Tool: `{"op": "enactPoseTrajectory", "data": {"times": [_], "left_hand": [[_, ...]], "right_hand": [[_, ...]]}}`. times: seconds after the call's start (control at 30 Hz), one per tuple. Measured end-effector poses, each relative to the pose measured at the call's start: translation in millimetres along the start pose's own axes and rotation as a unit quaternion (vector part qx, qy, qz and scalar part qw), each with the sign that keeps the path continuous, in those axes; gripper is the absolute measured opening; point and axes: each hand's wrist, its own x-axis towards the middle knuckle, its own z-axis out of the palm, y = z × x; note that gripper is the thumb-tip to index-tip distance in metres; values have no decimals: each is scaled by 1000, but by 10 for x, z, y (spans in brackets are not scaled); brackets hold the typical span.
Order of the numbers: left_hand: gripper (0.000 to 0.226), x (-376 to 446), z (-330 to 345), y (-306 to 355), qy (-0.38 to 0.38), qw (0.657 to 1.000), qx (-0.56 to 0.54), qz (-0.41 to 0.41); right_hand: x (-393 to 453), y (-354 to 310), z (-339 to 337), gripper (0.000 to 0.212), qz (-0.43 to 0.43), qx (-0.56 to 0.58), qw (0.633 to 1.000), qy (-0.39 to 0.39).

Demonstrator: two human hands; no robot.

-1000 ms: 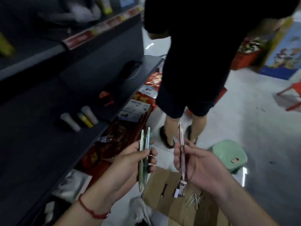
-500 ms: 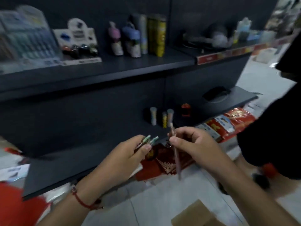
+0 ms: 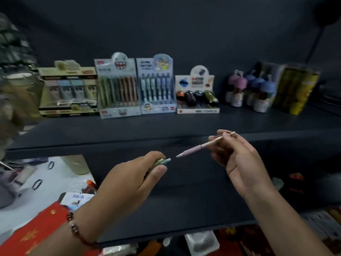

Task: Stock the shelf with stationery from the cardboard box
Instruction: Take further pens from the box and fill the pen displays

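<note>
Holding a pink pen (image 3: 198,148) pinched near its clip end, the right hand (image 3: 238,161) is pointing its tip leftward, while the left hand (image 3: 132,179) is gripping a small bundle of green pens (image 3: 163,161) whose ends are poking out past the thumb. Both are hovering in front of the upper shelf's (image 3: 166,130) front edge, the two sets of pens near but not touching.

Judging by colour, the pens are probably heading for the pen display box (image 3: 119,87) with the toothy cartoon face, standing toward the shelf's back edge. Doing this well is likely meaning sliding each pen upright into a free slot among its own colour, clip facing front, without tipping the neighbouring blue pen box (image 3: 156,85).

Printing on the boxes is blurring out; no brand or wording is coming through legibly.
</note>
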Motion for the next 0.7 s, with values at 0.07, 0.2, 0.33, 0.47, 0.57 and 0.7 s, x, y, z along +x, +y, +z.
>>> {"op": "enactPoseTrajectory", "data": {"times": [0.07, 0.2, 0.33, 0.47, 0.57, 0.7], "left_hand": [[37, 129, -132, -274, 27, 999, 24, 12], [37, 508, -283, -818, 81, 993, 86, 11], [39, 880, -354, -1307, 91, 982, 168, 7], [46, 1162, -356, -1708, 89, 979, 184, -22], [46, 1317, -360, -1991, 80, 976, 198, -28], [43, 1444, -447, -2312, 72, 976, 204, -29]], "right_hand": [[286, 19, 294, 16, -39, -17, 999, -2], [879, 21, 835, 15, -100, -42, 994, -28], [1440, 103, 1260, 13, -131, -60, 988, -54], [1927, 231, 1608, 12, -152, -103, 980, -76], [2213, 356, 1873, 13, -182, -147, 966, -106], [2475, 538, 2257, 16, -233, -212, 938, -143]]}}
